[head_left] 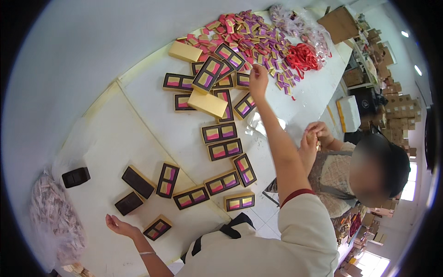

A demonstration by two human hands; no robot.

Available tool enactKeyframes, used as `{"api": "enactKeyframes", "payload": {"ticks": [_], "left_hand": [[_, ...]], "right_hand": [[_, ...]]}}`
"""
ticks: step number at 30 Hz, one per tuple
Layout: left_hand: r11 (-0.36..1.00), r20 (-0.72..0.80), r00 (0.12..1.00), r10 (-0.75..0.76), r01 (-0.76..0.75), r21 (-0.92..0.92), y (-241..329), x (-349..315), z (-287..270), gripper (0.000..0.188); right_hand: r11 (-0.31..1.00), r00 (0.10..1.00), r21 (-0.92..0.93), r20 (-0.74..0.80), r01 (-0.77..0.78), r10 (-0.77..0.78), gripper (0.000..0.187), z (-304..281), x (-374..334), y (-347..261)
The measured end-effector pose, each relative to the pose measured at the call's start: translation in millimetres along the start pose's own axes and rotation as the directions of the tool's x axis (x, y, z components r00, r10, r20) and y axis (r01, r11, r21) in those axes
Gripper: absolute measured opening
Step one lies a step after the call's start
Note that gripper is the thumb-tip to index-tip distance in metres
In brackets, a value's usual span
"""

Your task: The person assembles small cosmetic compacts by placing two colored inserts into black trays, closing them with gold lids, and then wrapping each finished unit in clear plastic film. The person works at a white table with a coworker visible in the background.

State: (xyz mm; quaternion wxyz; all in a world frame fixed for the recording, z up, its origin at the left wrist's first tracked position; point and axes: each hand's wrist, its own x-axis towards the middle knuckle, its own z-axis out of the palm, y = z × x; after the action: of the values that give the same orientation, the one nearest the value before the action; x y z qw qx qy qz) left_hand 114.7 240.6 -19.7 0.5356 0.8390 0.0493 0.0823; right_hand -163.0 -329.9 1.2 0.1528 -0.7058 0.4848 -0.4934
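Observation:
My right hand [259, 82] is stretched far across the table, beside the edge of a large pile of small pink, purple and gold packets [251, 34]. Its fingers are curled together, and anything in them is too small to make out. Close below it are several dark gift boxes with gold edges, including a tilted one [208, 74], each with pink-and-gold and purple-and-gold packets in two compartments. My left hand [121, 226] hovers at the near left, fingers apart and nothing visible in them. Nearest to it are a dark box [128, 203] without packets and a filled box [157, 227].
Gold lids [207, 103] lie among the far boxes. Red ribbon [304, 57] and clear plastic bags [300, 23] are at the back. A clear bag of packing material [55, 221] sits at the left. A co-worker [341, 171] sits at the right, hands together over the table edge.

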Motion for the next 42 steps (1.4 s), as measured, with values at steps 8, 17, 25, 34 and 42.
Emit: {"api": "enactKeyframes", "payload": {"ticks": [8,17,25,34,42], "left_hand": [[0.988,0.306,0.941,0.143,-0.118,-0.099,105,-61,83,0.018],[0.891,0.775,0.507,0.376,0.031,-0.453,196,-144,174,0.026],[0.944,0.923,0.360,0.138,0.235,-0.233,204,-149,203,0.017],[0.861,0.836,0.502,-0.221,0.503,-0.075,190,-111,152,0.014],[0.883,0.789,0.576,-0.214,0.460,-0.096,154,-66,85,0.041]], "right_hand": [[0.847,0.721,-0.439,0.477,-0.300,0.503,0.038,35,72,111],[0.755,0.870,0.465,0.404,-0.462,0.283,0.017,-13,35,-32],[0.705,0.209,0.357,0.934,-0.613,-0.291,0.035,-49,-46,-154],[0.787,0.966,-0.617,0.205,0.000,0.161,0.038,-17,77,154],[0.913,0.980,-0.357,-0.047,-0.197,0.193,0.025,-17,72,140]]}}
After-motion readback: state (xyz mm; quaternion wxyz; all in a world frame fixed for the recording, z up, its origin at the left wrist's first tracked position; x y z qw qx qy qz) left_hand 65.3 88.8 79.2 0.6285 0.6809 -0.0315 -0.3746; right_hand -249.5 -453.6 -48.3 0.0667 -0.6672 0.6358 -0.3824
